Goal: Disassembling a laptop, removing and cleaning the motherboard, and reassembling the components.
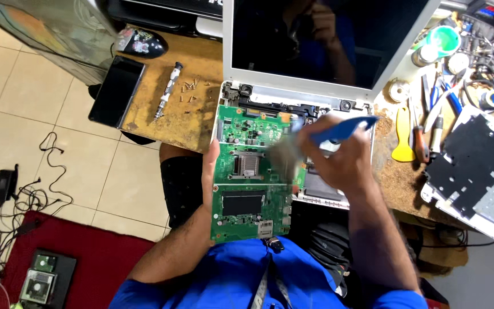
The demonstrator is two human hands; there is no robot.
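Note:
A green laptop motherboard (251,171) is held upright-ish over my lap, in front of an opened white laptop (327,40). My left hand (208,171) grips the board's left edge, with the palm behind it. My right hand (333,154) is closed on a blue-handled brush (344,129). The blurred bristles (286,157) of that brush lie against the board's upper right part. The laptop's base is mostly hidden behind the board and my right hand.
On the brown bench lie a silver screwdriver (167,91), several loose screws (191,91), a black phone (116,90) and a yellow pry tool (403,134). Hand tools and a black panel (475,163) crowd the right. Cables and a hard drive (38,283) lie on the floor at left.

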